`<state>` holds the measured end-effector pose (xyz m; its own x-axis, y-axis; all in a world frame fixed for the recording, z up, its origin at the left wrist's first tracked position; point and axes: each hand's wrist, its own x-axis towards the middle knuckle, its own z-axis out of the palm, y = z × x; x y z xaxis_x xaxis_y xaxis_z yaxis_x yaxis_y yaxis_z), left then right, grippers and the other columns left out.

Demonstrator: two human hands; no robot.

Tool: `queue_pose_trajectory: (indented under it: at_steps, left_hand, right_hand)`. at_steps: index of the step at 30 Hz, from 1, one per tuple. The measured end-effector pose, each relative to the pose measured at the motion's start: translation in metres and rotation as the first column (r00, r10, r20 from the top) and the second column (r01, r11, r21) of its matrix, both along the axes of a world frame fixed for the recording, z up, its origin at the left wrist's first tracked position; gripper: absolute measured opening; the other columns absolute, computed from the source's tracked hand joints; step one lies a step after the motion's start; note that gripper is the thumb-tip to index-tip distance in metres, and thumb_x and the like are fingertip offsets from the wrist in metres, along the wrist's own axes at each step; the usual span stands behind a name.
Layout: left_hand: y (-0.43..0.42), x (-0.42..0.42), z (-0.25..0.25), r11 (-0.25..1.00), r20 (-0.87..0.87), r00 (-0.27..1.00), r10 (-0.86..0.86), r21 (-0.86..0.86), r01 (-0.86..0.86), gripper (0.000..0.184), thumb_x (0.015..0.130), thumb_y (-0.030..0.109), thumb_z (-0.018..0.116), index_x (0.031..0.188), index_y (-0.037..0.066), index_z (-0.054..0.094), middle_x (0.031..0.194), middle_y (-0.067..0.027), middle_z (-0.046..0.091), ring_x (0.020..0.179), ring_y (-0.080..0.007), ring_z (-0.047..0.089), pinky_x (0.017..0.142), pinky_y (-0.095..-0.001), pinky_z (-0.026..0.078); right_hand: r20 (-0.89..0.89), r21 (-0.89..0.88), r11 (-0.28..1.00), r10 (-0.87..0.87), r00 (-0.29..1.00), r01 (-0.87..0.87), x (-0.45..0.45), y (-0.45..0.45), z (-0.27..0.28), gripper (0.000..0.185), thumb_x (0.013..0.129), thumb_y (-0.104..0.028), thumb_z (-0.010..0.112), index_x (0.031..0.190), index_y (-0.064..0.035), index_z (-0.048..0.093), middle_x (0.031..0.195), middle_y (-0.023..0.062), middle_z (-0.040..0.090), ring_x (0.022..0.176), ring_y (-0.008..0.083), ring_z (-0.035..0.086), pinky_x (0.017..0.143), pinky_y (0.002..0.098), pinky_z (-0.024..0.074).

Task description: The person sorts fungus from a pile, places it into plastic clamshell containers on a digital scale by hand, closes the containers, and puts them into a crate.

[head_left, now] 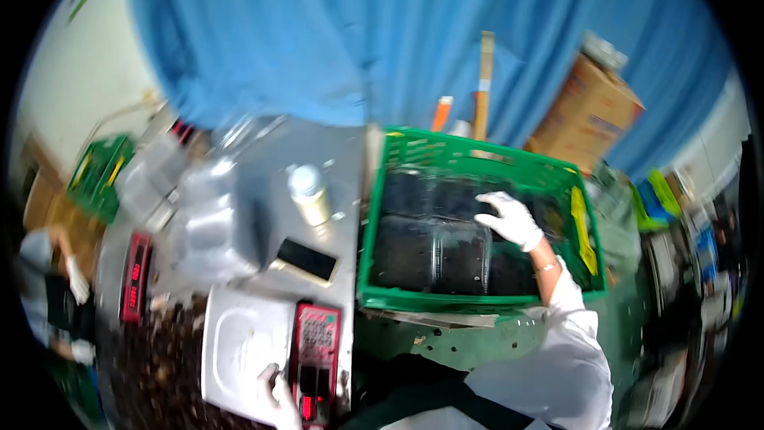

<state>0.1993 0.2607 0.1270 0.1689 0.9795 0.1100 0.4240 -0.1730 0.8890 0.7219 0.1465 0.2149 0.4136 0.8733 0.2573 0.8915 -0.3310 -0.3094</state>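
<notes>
My right hand (513, 221), in a white glove, reaches over a green crate (477, 301) with its fingers apart and nothing in them. Beneath it, clear-lidded plastic boxes (406, 255) with dark contents line the crate. My left hand (280, 404), also gloved, is low over the white pan (247, 342) of a red weighing scale (317, 350). Its fingers look closed around a small dark piece (274, 371), blurred and too small to name. The scale's keypad and lit red display face up beside that hand.
Loose dark pieces (163, 358) cover the table's left part, near a second red scale (135, 277). Clear plastic containers (211, 223), a bottle (309, 195) and a phone (305, 261) stand or lie behind. A co-worker's gloved hand (77, 280) shows far left. A cardboard box (587, 115) stands behind the crate.
</notes>
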Motion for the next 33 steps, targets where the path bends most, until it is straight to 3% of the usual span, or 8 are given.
queue_pose_trajectory:
  at_steps: [8,10,11,13,16,22,27,33]
  left_hand:
    - [-0.058,0.023,0.027,0.972,0.022,0.972,-0.233,0.047,0.232,0.022,0.089,0.013,0.061,0.11,0.005,0.063,0.106,-0.0129,0.066,0.098,-0.0285,0.063,0.086,-0.0353,0.05]
    - [-0.082,0.013,0.031,0.972,-0.006,0.974,-0.227,-0.068,0.226,0.023,0.089,0.014,0.062,0.11,0.004,0.062,0.109,-0.0132,0.064,0.101,-0.03,0.062,0.089,-0.0367,0.049]
    - [-0.098,0.008,0.016,0.982,-0.025,0.982,-0.189,-0.026,0.188,0.026,0.091,0.017,0.061,0.113,0.005,0.06,0.112,-0.0118,0.064,0.103,-0.0298,0.061,0.089,-0.037,0.05]
    - [-0.127,-0.007,-0.001,0.993,-0.035,0.997,-0.071,-0.102,0.067,0.026,0.092,0.019,0.059,0.115,0.006,0.059,0.113,-0.0124,0.063,0.105,-0.0303,0.06,0.09,-0.0374,0.049]
    - [-0.168,-0.03,-0.018,0.978,-0.048,0.984,0.174,-0.112,-0.178,0.026,0.092,0.02,0.058,0.114,0.007,0.06,0.111,-0.0129,0.063,0.105,-0.0309,0.06,0.091,-0.0378,0.048]
    - [-0.255,-0.071,-0.05,0.645,-0.336,0.617,0.712,-0.034,-0.763,0.025,0.084,0.021,0.066,0.105,0.008,0.064,0.106,-0.0116,0.065,0.101,-0.0304,0.06,0.088,-0.039,0.048]
    - [-0.279,-0.093,-0.094,0.67,-0.668,0.471,0.575,0.055,-0.74,0.069,0.078,0.042,0.07,0.139,0.022,0.046,0.149,-0.0132,0.033,0.137,-0.0411,0.025,0.11,-0.0588,0.018]
    - [-0.256,-0.139,-0.117,0.554,-0.608,0.414,0.678,0.053,-0.831,0.085,0.074,0.048,0.071,0.144,0.015,0.037,0.153,-0.0199,0.021,0.14,-0.0476,0.012,0.11,-0.0615,0.014]
  right_hand:
    - [-0.111,0.037,0.718,0.694,0.711,-0.695,-0.151,0.22,0.06,0.019,0.085,-0.018,0.062,0.096,-0.0035,0.065,0.099,0.0134,0.065,0.092,0.0315,0.062,0.078,0.0384,0.0487]
    - [0.468,0.041,0.344,0.823,0.322,-0.938,-0.185,0.285,0.023,0.019,0.086,-0.02,0.061,0.096,-0.0038,0.065,0.097,0.0136,0.064,0.092,0.031,0.061,0.078,0.0396,0.048]
    - [0.051,0.112,0.543,0.833,0.55,-0.832,-0.223,0.302,0.021,0.022,0.086,-0.021,0.061,0.099,-0.0039,0.064,0.102,0.0138,0.063,0.094,0.0318,0.06,0.082,0.0403,0.0468]
    - [0.351,0.145,0.504,0.779,0.52,-0.852,-0.265,0.349,-0.015,0.026,0.087,-0.024,0.061,0.104,-0.0042,0.061,0.099,0.014,0.063,0.095,0.0342,0.058,0.083,0.0429,0.0446]
    - [0.274,-0.127,0.454,0.87,0.409,-0.882,-0.293,0.401,-0.062,0.028,0.092,-0.031,0.054,0.095,-0.005,0.063,0.093,0.0172,0.062,0.086,0.0384,0.059,0.075,0.0462,0.046]
    - [0.192,-0.066,0.61,0.784,0.59,-0.79,-0.304,0.419,-0.063,0.028,0.082,-0.026,0.066,0.071,-0.0025,0.056,0.072,0.0203,0.059,0.07,0.0413,0.057,0.063,0.0476,0.0432]
    - [-0.099,0.188,0.67,0.74,0.665,-0.718,-0.28,0.455,-0.067,0.04,0.081,-0.025,0.072,0.065,-0.0028,0.044,0.059,0.0023,0.035,0.059,0.0112,0.031,0.054,0.0296,0.0337]
    - [-0.222,0.248,0.484,0.871,0.438,-0.839,-0.335,0.284,0.046,0.022,0.089,-0.006,0.058,0.073,-0.0039,0.042,0.071,-0.0034,0.034,0.067,0.0075,0.032,0.06,0.0238,0.0307]
